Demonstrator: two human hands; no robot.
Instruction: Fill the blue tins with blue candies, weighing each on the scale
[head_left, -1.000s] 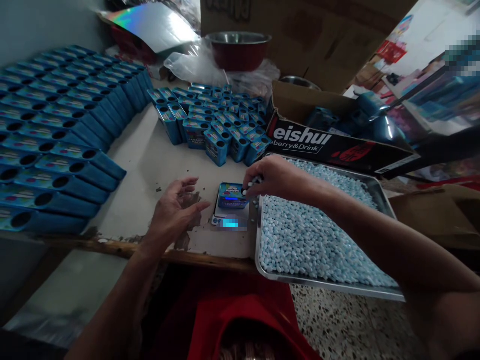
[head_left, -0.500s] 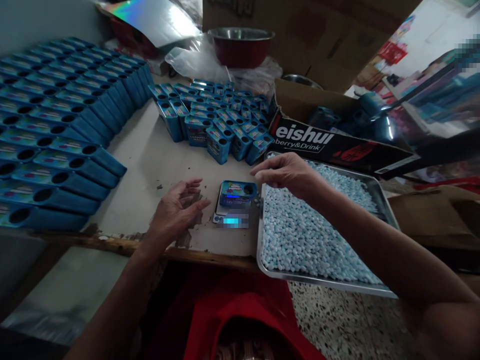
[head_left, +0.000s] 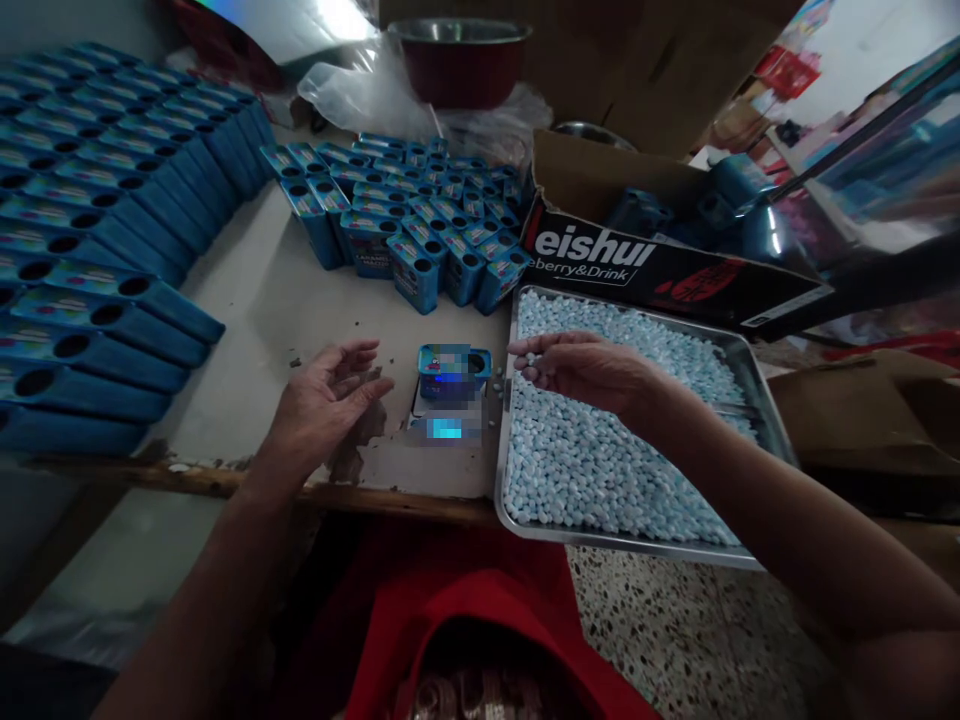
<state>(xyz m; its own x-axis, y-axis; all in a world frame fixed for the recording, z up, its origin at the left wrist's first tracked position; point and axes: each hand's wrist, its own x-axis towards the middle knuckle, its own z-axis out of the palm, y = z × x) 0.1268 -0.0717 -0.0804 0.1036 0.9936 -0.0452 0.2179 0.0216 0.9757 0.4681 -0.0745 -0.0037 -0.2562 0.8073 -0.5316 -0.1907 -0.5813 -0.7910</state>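
The left hand (head_left: 324,392) lies palm up, fingers loosely curled and spread, holding nothing, its forearm running back toward the body. The right hand (head_left: 585,366) reaches in from the right, palm down, fingertips (head_left: 529,358) pinched together, wrist level.

We sit at a worn pale table (head_left: 300,300) with a chipped wooden edge, over a speckled floor (head_left: 675,640), in dim light.
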